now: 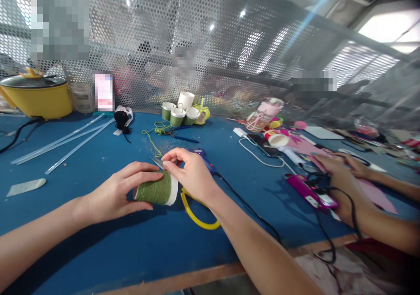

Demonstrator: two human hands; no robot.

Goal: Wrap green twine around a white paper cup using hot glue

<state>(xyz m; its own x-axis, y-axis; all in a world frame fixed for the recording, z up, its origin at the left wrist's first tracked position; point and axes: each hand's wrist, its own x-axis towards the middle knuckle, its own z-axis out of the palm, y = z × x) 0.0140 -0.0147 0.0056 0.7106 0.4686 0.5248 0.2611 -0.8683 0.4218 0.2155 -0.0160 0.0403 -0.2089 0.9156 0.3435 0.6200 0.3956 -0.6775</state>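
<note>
A white paper cup wound with green yarn (pixel 152 190) lies on its side in my left hand (pixel 131 183), whose fingers curl around it. My right hand (pixel 187 172) is closed in a pinch at the cup's white rim. A strand of green yarn (pixel 155 147) runs from a loose tangle to those fingertips; the pinch point itself is partly hidden. Under my right hand lie scissors with yellow handles (pixel 200 221); a metal blade tip shows beside the fingertips. Just behind that hand is a blue glue gun (pixel 205 158), partly covered, its black cord trailing right.
Pliers (pixel 180 137) and several small green-wrapped cups (pixel 177 116) stand farther back. Clear glue sticks (pixel 78 142) lie left, near a yellow pot (pixel 37 96) and a propped phone (pixel 103 91). On the right, another person's hands (pixel 337 172) work beside a magenta power strip (pixel 310 192).
</note>
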